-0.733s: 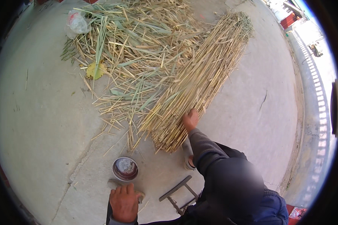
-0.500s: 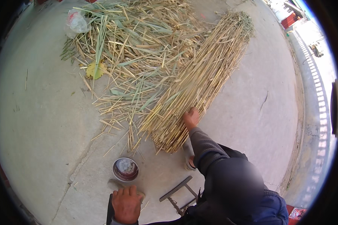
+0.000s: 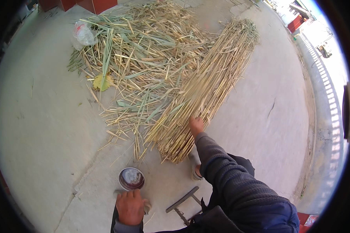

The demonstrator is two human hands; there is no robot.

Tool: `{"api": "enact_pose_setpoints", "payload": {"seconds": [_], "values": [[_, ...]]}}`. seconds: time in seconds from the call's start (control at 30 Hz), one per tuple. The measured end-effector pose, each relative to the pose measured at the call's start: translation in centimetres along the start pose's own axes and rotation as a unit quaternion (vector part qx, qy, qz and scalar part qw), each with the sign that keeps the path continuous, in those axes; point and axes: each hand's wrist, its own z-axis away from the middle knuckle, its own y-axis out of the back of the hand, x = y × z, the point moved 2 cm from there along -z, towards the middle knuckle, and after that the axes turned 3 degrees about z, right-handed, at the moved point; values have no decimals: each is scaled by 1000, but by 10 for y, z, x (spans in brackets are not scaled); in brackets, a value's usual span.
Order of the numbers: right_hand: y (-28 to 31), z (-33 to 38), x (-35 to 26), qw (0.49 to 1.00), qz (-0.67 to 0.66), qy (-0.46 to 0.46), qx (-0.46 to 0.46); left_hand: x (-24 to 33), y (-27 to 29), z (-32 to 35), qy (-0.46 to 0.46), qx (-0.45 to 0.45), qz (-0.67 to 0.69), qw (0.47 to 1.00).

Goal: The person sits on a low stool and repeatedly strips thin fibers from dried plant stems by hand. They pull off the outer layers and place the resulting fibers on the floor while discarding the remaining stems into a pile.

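A long bundle of dry reed stalks [image 3: 206,89] lies slanting across the ground, its cut ends toward me. At its near right side my right hand [image 3: 196,125] is closed on some stalks; its fingertips are partly hidden. My left hand [image 3: 130,207] rests low in front of me, over my knee, fingers bent forward and nothing visible in them. Just beyond it stands a round bowl [image 3: 132,178] with something pale inside. Left of the bundle spreads a loose heap of straw and green leaves [image 3: 144,58].
A clear plastic bag [image 3: 84,35] and a yellow leaf [image 3: 102,82] lie at the heap's left edge. A small folding stool [image 3: 182,200] stands between my hands, near my feet. Red blocks [image 3: 97,4] stand at the far edge, and a low wall [image 3: 319,58] runs along the right.
My head view has shifted, so the heap and bundle sit slightly lower. A dark rounded shape over my right arm has left the view. Both hands stay nearly in place.
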Motion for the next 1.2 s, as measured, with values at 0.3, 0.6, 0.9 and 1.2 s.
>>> {"api": "enact_pose_setpoints", "payload": {"seconds": [0.3, 0.6, 0.9, 1.2], "values": [[8, 79, -204, 898, -288, -58, -328, -13, 47, -9, -15, 345, -31, 938], [77, 242, -259, 835, -243, -31, -493, 7, 75, -18, -32, 433, -102, 895], [77, 262, -253, 796, -329, -39, -507, -12, 82, -14, -55, 413, 27, 909], [87, 213, -287, 796, -379, 18, -471, -43, 115, 14, 32, 360, 78, 929]]}}
